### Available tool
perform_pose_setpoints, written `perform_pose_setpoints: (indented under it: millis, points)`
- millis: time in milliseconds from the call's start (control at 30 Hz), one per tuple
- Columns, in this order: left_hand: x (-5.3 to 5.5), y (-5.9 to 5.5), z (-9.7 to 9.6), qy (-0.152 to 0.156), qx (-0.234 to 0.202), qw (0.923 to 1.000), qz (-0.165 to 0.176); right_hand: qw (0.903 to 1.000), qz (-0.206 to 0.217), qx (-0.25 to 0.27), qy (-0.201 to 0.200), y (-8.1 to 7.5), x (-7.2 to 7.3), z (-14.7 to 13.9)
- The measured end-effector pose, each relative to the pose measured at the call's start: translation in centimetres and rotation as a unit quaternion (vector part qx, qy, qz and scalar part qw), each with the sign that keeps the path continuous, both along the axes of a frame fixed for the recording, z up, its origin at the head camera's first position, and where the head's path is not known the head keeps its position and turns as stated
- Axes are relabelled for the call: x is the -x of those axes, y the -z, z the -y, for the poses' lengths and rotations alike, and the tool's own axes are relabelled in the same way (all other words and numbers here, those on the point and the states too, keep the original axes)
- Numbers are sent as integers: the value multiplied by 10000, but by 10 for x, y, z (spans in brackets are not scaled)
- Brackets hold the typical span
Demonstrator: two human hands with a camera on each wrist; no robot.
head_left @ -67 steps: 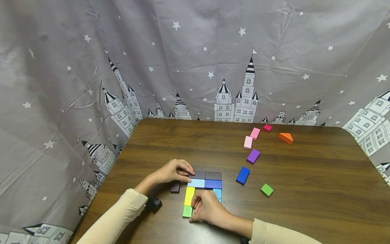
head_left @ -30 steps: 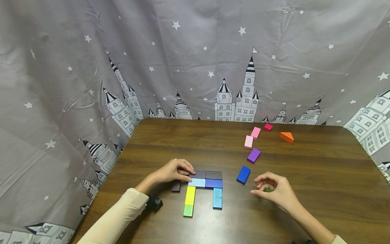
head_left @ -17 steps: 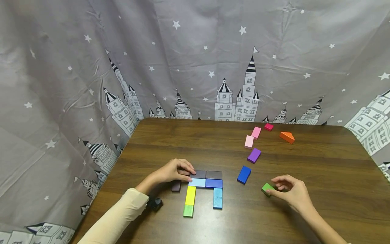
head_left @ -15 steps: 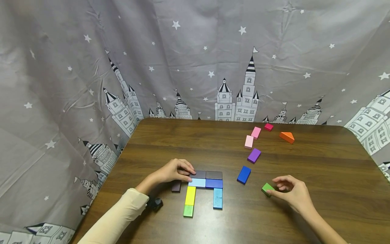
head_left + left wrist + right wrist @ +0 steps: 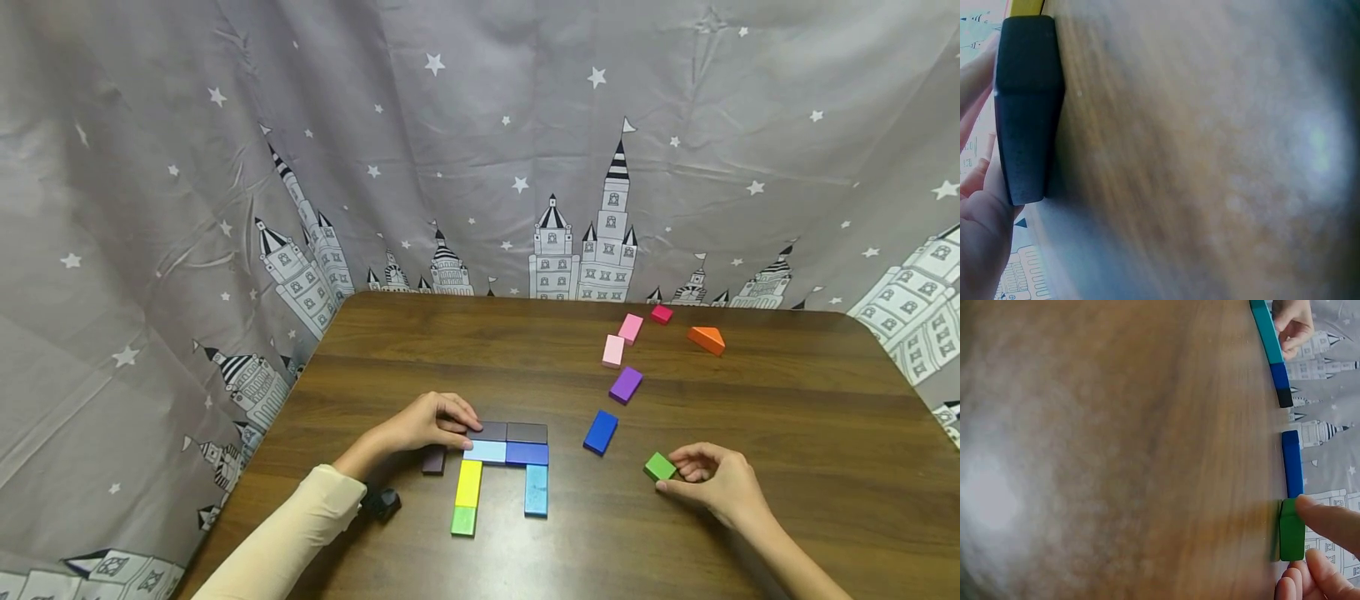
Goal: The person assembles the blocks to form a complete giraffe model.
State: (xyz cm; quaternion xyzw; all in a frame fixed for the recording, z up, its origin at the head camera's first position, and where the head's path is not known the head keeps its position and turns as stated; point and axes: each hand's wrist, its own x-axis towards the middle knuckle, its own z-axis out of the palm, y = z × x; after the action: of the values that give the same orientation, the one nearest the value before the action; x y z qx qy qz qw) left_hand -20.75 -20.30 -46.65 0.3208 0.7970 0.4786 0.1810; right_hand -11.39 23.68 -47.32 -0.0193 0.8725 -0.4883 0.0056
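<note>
In the head view, my left hand (image 5: 429, 423) rests at the left end of the block layout. Its index finger touches a dark grey block (image 5: 491, 432), and its thumb touches a light blue block (image 5: 487, 452). Another grey block (image 5: 527, 432) and a blue block (image 5: 527, 453) continue those rows. Below them lie a yellow block (image 5: 468, 483), a light green block (image 5: 463, 521) and a teal block (image 5: 536, 490). To the right, my right hand (image 5: 716, 482) pinches a green block (image 5: 659, 467) between thumb and finger; the right wrist view shows fingertips against this green block (image 5: 1292, 530).
A dark block (image 5: 433, 460) lies below my left hand. Right of the layout are a blue block (image 5: 601, 432), a purple block (image 5: 626, 385), two pink blocks (image 5: 612, 351), a red block (image 5: 662, 314) and an orange triangle (image 5: 707, 339). A grey curtain (image 5: 480, 167) hangs behind the table.
My right hand left the light green block in the layout and moved right to the separate green block, where its thumb shifted to the near edge. The left hand stayed put.
</note>
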Motion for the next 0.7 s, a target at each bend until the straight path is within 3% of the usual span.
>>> perform_pose_setpoints:
  millis: [367,700]
  points:
    - [0,2,0,25,-37,10000,-69,9993,182,-329,-10,0,-1,0]
    - [1,2,0,20,-48,9999,-96,9995,-55,-241,-196,-2,-1,1]
